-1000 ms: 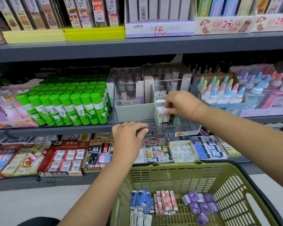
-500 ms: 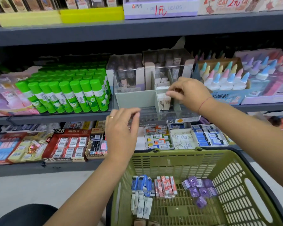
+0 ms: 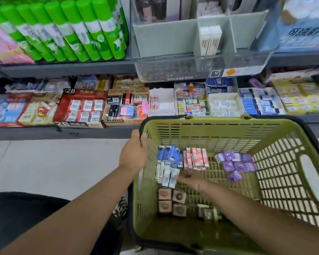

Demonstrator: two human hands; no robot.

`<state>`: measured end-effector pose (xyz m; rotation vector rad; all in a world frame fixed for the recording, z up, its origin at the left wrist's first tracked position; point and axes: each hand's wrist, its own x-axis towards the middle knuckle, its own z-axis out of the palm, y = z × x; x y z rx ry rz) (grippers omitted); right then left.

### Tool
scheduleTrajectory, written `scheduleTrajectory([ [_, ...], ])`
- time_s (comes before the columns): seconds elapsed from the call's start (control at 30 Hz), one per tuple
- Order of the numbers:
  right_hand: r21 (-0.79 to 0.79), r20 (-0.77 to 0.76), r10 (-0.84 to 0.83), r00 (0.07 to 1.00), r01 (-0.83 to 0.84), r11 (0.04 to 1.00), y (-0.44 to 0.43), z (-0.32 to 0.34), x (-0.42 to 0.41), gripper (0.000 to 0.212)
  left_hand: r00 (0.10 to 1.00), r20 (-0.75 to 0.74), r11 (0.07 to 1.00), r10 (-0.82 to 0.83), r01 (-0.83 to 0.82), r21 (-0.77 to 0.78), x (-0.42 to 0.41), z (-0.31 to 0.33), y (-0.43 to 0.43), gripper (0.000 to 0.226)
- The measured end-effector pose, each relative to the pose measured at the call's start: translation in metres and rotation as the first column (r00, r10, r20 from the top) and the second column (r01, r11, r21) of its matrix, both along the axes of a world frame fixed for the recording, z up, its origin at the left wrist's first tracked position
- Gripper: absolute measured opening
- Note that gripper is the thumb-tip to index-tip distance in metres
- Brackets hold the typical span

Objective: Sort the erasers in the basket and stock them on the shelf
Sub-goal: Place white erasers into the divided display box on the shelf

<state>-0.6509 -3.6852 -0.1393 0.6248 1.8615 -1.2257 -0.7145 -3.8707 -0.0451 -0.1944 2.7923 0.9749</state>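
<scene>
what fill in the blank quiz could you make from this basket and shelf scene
1. The left hand grips the ____ plastic basket.
2. ____ white erasers stand upright in the storage box's middle front compartment.
3. In the basket, the purple erasers lie to the ____ of the red erasers.
Missing words: green; two; right.

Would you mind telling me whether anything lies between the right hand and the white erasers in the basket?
Nothing visible does. The right hand is inside the basket, its blurred fingers at the edge of the white erasers. The blue erasers lie just beyond them, not in between.
</scene>
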Motion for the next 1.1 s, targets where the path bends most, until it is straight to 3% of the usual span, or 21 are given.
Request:
scheduleTrajectory([
  [0.13,-0.02,0.087,-0.258,0.962,0.26,0.965,-0.023,-0.025,-0.011,0.097,0.999,-0.032,1.0,0.0,-0.001,-0.025,-0.001,-0.004,0.0,0.026],
  [0.27,0.014,0.063,-0.422,0.905,0.422,0.907,-0.039,-0.036,-0.014,0.088,0.999,-0.053,1.0,-0.004,0.003,-0.013,-0.002,-0.007,0.0,0.026],
  [0.37,0.012,0.044,-0.42,0.907,0.42,0.908,-0.039,-0.038,-0.01,0.078,0.999,-0.053,1.0,-0.004,0.003,-0.016,-0.003,-0.009,0.001,0.026],
  [0.83,-0.083,0.122,-0.326,0.938,0.337,0.938,-0.036,-0.037,-0.011,0.081,0.998,-0.062,0.999,0.016,-0.018,-0.032,-0.004,-0.008,0.002,0.026],
  [1.1,-0.089,0.109,-0.294,0.949,0.304,0.948,-0.036,-0.036,-0.008,0.093,0.997,-0.071,1.0,0.018,-0.019,-0.019,-0.005,-0.008,0.002,0.029],
])
